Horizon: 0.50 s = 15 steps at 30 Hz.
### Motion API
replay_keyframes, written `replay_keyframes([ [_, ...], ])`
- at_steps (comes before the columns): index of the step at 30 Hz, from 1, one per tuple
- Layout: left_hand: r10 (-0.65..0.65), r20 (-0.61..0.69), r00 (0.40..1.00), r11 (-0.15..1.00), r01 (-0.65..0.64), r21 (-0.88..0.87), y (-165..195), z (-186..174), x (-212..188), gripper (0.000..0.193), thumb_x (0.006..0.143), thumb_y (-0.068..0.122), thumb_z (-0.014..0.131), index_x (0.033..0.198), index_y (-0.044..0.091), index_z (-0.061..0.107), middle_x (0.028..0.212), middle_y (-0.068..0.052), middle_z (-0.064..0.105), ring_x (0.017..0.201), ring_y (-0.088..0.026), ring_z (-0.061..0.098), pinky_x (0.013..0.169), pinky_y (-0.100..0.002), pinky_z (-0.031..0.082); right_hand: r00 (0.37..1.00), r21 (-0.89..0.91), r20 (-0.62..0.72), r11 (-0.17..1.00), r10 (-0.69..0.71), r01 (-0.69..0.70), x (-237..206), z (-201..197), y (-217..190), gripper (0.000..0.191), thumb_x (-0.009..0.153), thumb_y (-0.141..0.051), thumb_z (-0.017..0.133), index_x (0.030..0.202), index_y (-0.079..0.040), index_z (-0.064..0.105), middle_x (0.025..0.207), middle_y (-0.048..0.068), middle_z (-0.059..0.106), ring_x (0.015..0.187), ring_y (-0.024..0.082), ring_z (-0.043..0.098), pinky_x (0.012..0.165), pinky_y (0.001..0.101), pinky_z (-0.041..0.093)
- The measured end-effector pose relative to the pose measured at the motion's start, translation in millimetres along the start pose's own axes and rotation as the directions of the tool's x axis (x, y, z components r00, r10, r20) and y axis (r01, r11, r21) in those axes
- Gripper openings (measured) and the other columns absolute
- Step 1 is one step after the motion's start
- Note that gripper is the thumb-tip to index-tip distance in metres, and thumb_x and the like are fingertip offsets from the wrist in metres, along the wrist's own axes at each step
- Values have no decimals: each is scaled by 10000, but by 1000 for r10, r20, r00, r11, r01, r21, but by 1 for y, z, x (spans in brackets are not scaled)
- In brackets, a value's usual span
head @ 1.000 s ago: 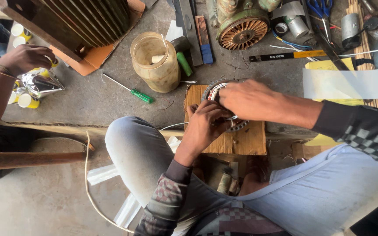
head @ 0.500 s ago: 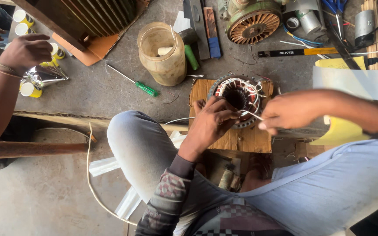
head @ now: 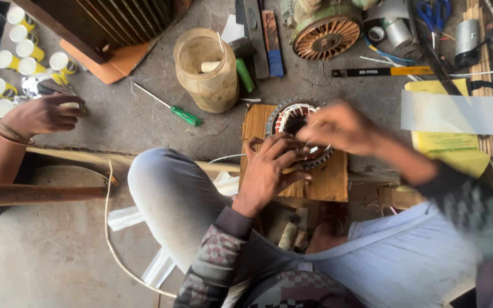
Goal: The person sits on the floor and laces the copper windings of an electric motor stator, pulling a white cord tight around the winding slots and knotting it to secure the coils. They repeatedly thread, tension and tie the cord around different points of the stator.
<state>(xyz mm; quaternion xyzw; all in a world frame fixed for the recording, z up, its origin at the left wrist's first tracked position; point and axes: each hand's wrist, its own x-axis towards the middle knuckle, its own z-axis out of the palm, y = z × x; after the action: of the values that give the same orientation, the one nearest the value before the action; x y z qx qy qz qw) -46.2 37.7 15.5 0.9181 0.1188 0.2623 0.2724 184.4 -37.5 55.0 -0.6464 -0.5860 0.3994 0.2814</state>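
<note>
A small round motor stator (head: 288,116) with copper and white windings lies on a wooden board (head: 331,181) in front of my knees. My left hand (head: 268,171) grips the stator's near rim, fingers spread over its edge. My right hand (head: 343,128) is blurred with motion and hovers over the stator's right side, fingertips bunched close to the windings. Whether it pinches something thin I cannot tell.
Another person's hand (head: 41,114) reaches among yellow-and-white spools (head: 24,57) at the left. A plastic jar (head: 203,68), a green screwdriver (head: 172,107), a finned motor end (head: 326,34), scissors (head: 435,11), a clear sheet (head: 457,114) on yellow paper and wooden sticks (head: 486,85) lie around.
My right hand had pulled away to the right with a thin white strand, and has now come back over the stator. My left hand has kept its hold on the stator.
</note>
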Motion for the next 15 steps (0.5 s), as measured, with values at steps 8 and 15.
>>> replay_keyframes([
  [8,-46,38,998,993,42,108,-2,29,0,515,825,517,771,1227,219,648,1260,-23,587,1342,-256,489,1050,-641,262,919,401,27,847,-392,349,81,-11,18,510,962,-181,639,506,-126,417,506,-27,449,466,116,344,457,306,300],
  [15,-52,75,996,999,52,2,-15,29,9,430,862,534,749,1152,236,641,1220,2,587,1292,-240,518,1039,-600,272,939,704,-324,633,-116,321,73,-3,44,540,1057,-104,571,563,-104,353,518,-29,351,451,78,313,447,275,273],
])
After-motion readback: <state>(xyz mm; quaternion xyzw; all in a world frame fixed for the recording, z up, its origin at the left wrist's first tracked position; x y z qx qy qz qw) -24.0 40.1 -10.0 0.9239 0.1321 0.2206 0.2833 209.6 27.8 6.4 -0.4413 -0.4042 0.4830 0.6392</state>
